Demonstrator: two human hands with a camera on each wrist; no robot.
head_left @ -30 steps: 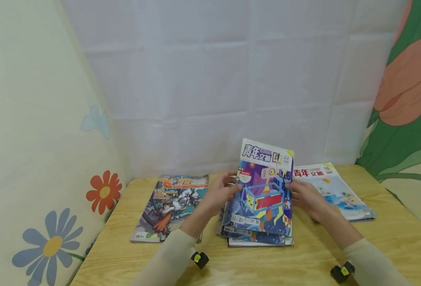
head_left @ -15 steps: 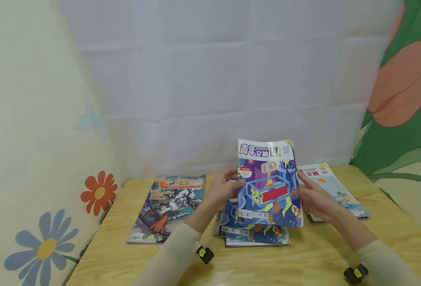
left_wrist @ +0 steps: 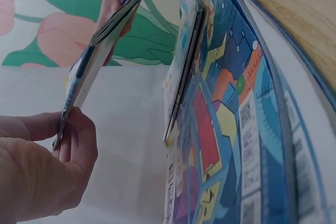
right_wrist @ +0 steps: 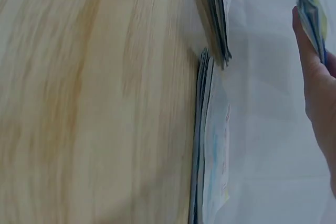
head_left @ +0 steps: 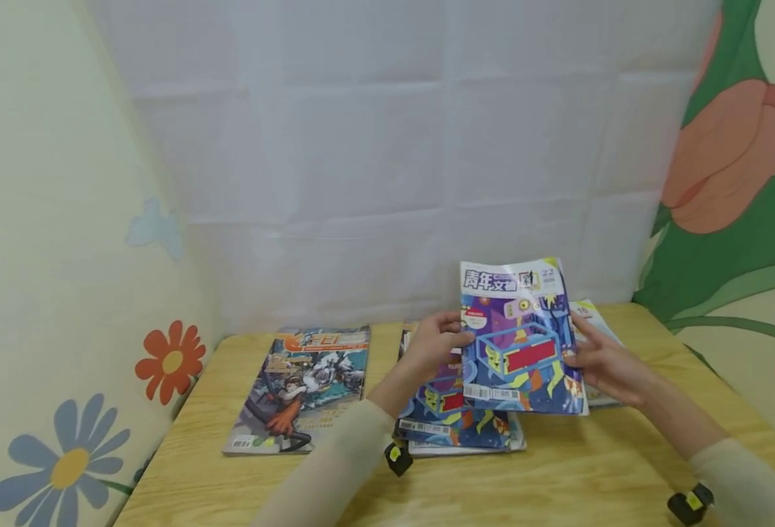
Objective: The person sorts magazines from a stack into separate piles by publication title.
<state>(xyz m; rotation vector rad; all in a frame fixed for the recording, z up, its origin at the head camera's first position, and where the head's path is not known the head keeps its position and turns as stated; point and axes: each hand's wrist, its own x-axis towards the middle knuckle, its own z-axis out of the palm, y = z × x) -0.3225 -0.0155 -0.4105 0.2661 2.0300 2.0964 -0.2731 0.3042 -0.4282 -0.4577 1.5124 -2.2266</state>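
Note:
Both hands hold a purple and blue magazine (head_left: 522, 351) with a white title band, raised above the table. My left hand (head_left: 429, 348) pinches its left edge, thumb on the cover; the left wrist view shows the fingers behind that edge. At the right edge, my right hand (head_left: 614, 366) grips it between thumb and fingers. Below and to the left lies a stack of magazines (head_left: 453, 428), a like blue cover on top, partly hidden by the left arm and the raised magazine. Behind the right hand is a white-covered magazine pile (right_wrist: 212, 145), mostly covered in the head view.
A dark comic-style magazine (head_left: 304, 395) lies flat at the left of the wooden table (head_left: 532, 487). A white cloth (head_left: 334, 168) hangs behind the table's back edge. Painted walls with flowers stand on both sides.
The purple and blue magazine has lifted off the middle stack and moved right with both hands, toward the white-covered pile. A like blue cover now shows on the stack. The head view has shifted slightly.

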